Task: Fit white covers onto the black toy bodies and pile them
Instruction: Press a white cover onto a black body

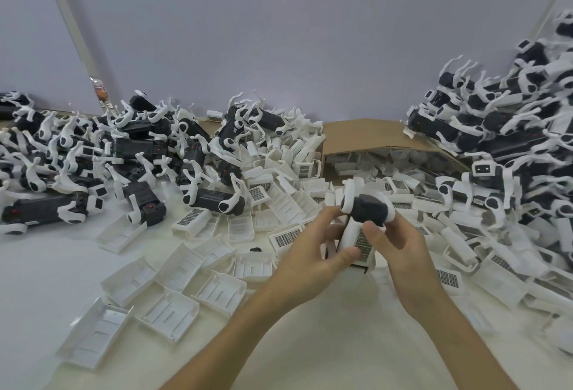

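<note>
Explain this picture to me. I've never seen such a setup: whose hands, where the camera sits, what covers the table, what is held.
There is no machine here. A person wears one camera on the head, and it looks down at their own bare hands. The left hand and right hand together grip a black toy with a white cover against it. On the white table lie many loose covers, and more fill a cardboard box behind. A heap of toys sits at the left. A taller heap rises at the right, probably the finished ones.
</note>
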The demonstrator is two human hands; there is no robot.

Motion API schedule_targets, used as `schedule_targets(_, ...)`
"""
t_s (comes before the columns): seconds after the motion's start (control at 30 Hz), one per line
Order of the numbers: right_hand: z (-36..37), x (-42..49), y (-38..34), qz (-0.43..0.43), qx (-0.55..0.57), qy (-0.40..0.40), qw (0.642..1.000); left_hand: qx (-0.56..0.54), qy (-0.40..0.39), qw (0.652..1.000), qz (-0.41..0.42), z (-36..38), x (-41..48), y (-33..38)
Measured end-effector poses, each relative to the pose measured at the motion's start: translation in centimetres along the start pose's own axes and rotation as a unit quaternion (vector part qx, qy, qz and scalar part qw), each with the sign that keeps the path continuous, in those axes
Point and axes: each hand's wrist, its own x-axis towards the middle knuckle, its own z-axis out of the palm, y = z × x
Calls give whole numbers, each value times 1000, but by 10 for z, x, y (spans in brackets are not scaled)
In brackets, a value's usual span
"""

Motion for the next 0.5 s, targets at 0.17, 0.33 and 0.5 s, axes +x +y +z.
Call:
schedule_targets(0.17, -1, 0, 0, 16, 20, 18, 1000, 57, 15, 998, 15, 9, -2, 0)
schedule_targets(0.33, -2, 0, 0, -6, 16, 41, 999, 96, 10, 995, 31, 9, -2, -1)
schedule_targets(0.5, 0, -2, -2, -33, 19, 43, 998, 106, 10, 993, 48, 10, -2, 1)
